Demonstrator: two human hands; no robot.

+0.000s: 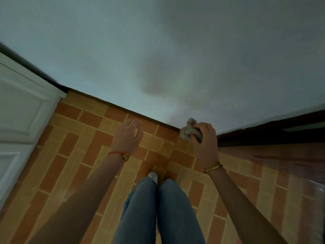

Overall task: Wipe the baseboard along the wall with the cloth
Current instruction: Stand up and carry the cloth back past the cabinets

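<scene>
Baseboard (133,114): dark, unwiped.
Cloth (189,130): my right hand (205,140) gripped it bunched.
Left hand (129,136): relaxed, empty.
Advice: I judged flattening first best.

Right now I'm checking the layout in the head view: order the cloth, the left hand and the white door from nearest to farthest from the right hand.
1. cloth: bunched in the right hand.
2. left hand: to the left, over the floor tiles.
3. white door: far left edge.
</scene>
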